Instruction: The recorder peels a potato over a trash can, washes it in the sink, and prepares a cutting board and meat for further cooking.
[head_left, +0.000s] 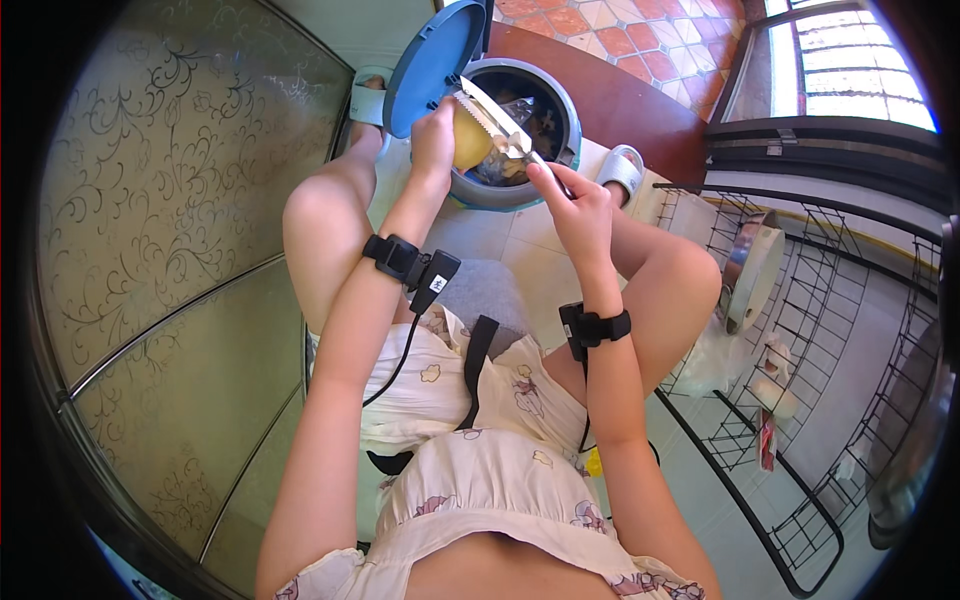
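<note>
My left hand grips a round, pale yellow peeled potato or similar produce over a bin. In my right hand is the dark handle of a peeler with a wide metal blade and one serrated edge. The blade lies across the near right side of the produce, and bits of peel cling by its handle end. Below both hands stands a round grey bin, its blue lid tipped up to the left. Peel scraps and crumpled clear plastic show inside it.
A black wire rack on the right holds a metal pan or lid and some produce. Patterned cabinet doors rise at my left. Behind the bin runs a reddish-brown threshold. My slippered feet flank the bin.
</note>
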